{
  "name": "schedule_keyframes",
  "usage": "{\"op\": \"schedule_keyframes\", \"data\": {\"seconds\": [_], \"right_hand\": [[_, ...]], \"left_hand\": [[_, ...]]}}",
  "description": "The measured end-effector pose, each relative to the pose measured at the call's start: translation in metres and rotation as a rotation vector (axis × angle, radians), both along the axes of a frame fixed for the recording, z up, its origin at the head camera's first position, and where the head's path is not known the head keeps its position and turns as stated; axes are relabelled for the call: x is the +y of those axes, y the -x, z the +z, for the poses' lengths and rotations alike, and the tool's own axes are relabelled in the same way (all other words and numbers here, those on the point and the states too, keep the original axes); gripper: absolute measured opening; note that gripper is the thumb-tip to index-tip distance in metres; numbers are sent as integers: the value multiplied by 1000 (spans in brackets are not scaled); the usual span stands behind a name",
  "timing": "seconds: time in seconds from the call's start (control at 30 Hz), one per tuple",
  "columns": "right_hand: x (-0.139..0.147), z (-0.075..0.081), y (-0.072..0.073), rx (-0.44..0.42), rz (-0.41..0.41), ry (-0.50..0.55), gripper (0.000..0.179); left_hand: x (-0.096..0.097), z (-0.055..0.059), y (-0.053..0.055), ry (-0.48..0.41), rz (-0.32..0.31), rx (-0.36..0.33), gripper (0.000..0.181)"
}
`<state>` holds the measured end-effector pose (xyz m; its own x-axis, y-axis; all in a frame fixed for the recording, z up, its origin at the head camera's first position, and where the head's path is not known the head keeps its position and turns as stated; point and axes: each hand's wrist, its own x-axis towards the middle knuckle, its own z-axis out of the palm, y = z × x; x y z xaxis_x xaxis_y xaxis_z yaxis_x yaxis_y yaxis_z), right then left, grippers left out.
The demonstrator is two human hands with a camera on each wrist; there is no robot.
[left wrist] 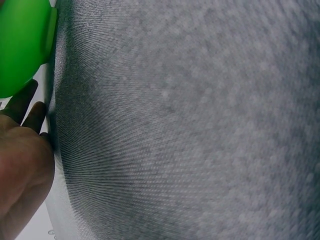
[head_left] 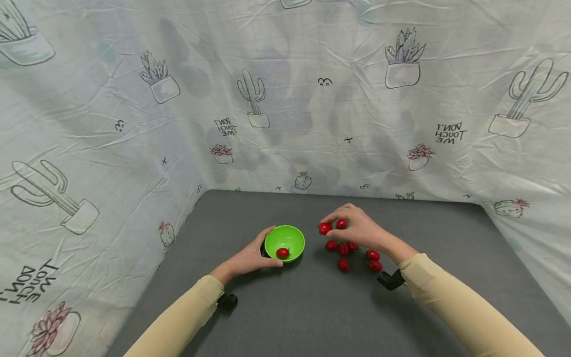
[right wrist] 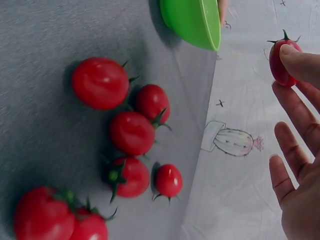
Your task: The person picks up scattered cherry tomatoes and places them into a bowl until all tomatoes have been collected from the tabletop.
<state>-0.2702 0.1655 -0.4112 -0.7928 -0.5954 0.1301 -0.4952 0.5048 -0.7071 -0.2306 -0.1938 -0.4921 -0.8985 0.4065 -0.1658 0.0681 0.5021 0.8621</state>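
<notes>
A small green bowl [head_left: 294, 235] stands on the grey table with one cherry tomato [head_left: 282, 253] lying in it. My left hand [head_left: 250, 257] holds the bowl from its left side, thumb along the near rim; the left wrist view shows fingers against the bowl's outer wall [left wrist: 22, 45]. To the right of the bowl, my right hand [head_left: 357, 229] pinches another cherry tomato [right wrist: 281, 62] between thumb and fingers, above the table. Several loose cherry tomatoes [right wrist: 132, 133] with green stems lie beneath and beside that hand.
The grey table [head_left: 303, 317] reaches back to a whitish cloth [head_left: 294, 99] printed with potted cacti, hanging behind and at the left. Two cherry tomatoes [head_left: 374, 266] lie near the right wrist. Black straps with small devices [head_left: 390, 280] sit at both wrists.
</notes>
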Motion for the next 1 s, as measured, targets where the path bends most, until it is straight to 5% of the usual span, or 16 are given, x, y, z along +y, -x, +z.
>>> {"op": "schedule_keyframes", "data": {"seconds": [1.0], "right_hand": [[-75,-19,26,23,74,-69,25]], "left_hand": [[3,-1,1,-12,13,-25,109]]}}
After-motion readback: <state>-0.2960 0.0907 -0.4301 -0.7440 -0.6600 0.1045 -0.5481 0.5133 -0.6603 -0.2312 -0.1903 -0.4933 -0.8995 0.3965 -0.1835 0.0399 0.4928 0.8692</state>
